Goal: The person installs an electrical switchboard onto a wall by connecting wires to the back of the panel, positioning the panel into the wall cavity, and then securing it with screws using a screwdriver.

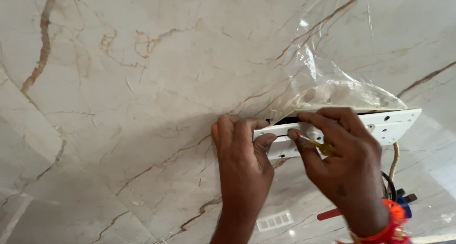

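White switch plate (380, 123) between both hands' fingers (304, 142)

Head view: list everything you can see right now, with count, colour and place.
switch plate: one, white, against the marble wall, right of centre
screwdriver: one, yellow handle, in the right hand
plastic film: one, clear, loose above the plate
wires: a few, cream and black, below the plate's right end
small grille plate: one, white, bottom centre
marble wall: one, cream with brown veins
left hand: one, gripping the plate's left end
right hand: one, orange thread at the wrist
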